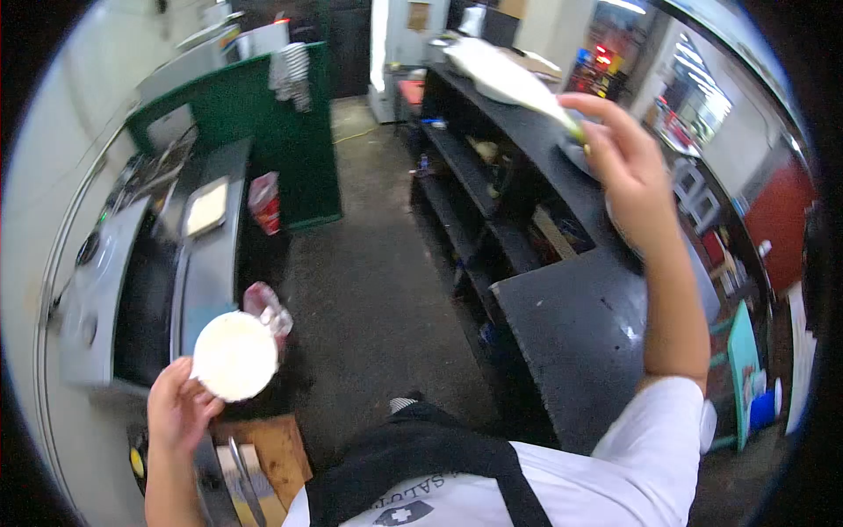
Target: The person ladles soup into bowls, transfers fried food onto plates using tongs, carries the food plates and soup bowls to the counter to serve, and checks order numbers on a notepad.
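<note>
At the lower left, my left hand (180, 408) is closed on the edge of a round white container (235, 356), whose pale top faces the camera. My right hand (628, 167) is raised at the upper right over the dark counter, its fingers pinching the narrow greenish end of a long white object (509, 77). That object is blurred and widens away from the hand; I cannot make out what it is.
A dark counter (575, 321) with open shelves runs along the right. On the left are a steel worktop (211, 259) with a pale tray (207, 207) and a green partition (303, 167). A knife (246, 483) lies at the lower left. Dark floor (360, 263) lies between.
</note>
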{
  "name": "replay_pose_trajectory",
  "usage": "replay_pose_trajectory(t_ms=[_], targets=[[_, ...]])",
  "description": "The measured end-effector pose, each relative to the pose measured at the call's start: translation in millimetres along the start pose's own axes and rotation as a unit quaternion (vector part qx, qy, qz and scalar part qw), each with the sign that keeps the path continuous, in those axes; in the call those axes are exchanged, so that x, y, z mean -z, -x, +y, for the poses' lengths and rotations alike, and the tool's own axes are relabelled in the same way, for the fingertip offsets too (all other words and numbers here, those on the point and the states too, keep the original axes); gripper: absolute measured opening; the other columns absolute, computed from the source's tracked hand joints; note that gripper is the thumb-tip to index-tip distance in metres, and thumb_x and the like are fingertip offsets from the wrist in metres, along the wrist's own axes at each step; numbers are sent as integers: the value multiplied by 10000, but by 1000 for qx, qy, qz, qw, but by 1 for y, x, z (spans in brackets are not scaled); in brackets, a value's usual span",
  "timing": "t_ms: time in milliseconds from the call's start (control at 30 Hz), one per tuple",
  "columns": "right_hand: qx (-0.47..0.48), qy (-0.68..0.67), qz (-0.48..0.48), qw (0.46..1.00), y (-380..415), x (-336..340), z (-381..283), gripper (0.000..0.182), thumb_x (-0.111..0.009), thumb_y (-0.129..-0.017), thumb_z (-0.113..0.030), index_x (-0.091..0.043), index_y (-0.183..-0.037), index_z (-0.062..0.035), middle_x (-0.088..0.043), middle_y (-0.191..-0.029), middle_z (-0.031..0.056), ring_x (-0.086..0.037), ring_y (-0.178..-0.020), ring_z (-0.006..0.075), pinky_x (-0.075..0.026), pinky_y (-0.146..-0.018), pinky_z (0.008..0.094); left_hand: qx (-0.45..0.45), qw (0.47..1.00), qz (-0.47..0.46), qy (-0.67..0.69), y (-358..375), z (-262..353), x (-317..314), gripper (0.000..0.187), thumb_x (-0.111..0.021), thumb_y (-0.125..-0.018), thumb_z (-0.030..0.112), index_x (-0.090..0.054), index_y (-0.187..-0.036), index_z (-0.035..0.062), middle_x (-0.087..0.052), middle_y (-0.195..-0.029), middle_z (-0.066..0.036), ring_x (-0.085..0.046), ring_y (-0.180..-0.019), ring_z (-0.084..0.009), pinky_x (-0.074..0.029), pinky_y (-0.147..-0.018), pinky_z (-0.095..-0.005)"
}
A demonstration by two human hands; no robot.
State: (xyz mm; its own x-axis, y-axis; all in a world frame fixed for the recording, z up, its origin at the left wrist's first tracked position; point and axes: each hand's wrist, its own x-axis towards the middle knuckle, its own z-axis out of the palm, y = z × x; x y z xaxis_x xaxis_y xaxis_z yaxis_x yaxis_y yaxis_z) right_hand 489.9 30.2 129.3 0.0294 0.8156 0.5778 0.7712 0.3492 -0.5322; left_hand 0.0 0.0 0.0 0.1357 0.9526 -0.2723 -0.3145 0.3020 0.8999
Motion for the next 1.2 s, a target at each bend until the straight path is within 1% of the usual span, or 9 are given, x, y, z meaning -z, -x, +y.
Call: replay_pose_trajectory(t_ms=[67,100,233,400,600,733,867,1100,1200], targets=[[-75,-16,83,994,44,32,9,274,-471,-955,-139,-608,-1182,-68,-435,-701,-101,-332,-575,17,-263,-520,191,47,996,-79,-3,-44,17,-16,219,-579,-884,272,-581,-957,66,-538,-740,-4,-468,-620,-94,-374,-517,-245],[-91,12,122,988,11,105,88,287,-465,-963,-164,-602,-1196,-66,-415,-682,-97,-321,-555,8,-240,-488,187,27,995,-93,24,-136,-11,-132,204,-567,-898,270,-589,-951,75,-538,-744,-5,-450,-616,-96,-371,-527,-241],[-206,90,219,949,86,193,130,323,-453,-984,-220,-569,-1240,-62,-400,-670,-85,-311,-525,8,-216,-457,179,119,960,-246,59,-271,-38,-278,257,-531,-923,244,-443,-701,148,-345,-634,57,-355,-591,-96,-320,-521,-248],[-364,110,296,876,166,215,105,330,-446,-992,-228,-549,-1252,-55,-415,-700,-75,-324,-546,4,-235,-479,165,181,840,-503,88,-425,-84,-484,233,-468,-935,215,-397,-725,144,-313,-628,52,-328,-567,-90,-305,-514,-246],[-472,166,402,767,194,175,63,357,-477,-979,-215,-511,-1275,-18,-479,-796,-78,-324,-568,-10,-234,-494,147,-38,838,-505,-203,-554,-152,-715,222,-490,-837,237,-507,-686,76,-446,-623,-14,-417,-544,-159,-397,-538,-320],[-512,180,479,690,190,122,26,353,-494,-973,-197,-509,-1278,-20,-553,-1048,-42,-474,-766,-17,-349,-632,118,-345,667,-479,-455,-598,-182,-810,368,-499,-828,280,-658,-802,-50,-673,-780,-182,-659,-745,-299,-508,-659,-424],[-509,246,540,624,181,57,9,348,-473,-976,-202,-513,-1259,-3,-545,-1041,-26,-384,-679,-3,-289,-571,144,-571,401,-444,-562,-578,-195,-825,341,-523,-829,268,-698,-827,-24,-685,-837,-210,-676,-815,-338,-521,-761,-448],[-568,264,538,564,136,-18,-7,336,-471,-974,-216,-526,-1242,-21,-541,-907,-31,-319,-525,1,-224,-461,163,-682,16,-474,-557,-563,-211,-804,217,-546,-759,187,-715,-746,50,-694,-819,-145,-671,-770,-275,-499,-714,-414],[-574,281,564,523,125,-38,-11,321,-473,-973,-211,-538,-1228,-27,-546,-941,-29,-325,-538,-2,-214,-468,160,-670,-11,-497,-551,-566,-211,-804,203,-547,-761,164,-717,-757,53,-689,-821,-147,-666,-775,-284,-501,-714,-414]])
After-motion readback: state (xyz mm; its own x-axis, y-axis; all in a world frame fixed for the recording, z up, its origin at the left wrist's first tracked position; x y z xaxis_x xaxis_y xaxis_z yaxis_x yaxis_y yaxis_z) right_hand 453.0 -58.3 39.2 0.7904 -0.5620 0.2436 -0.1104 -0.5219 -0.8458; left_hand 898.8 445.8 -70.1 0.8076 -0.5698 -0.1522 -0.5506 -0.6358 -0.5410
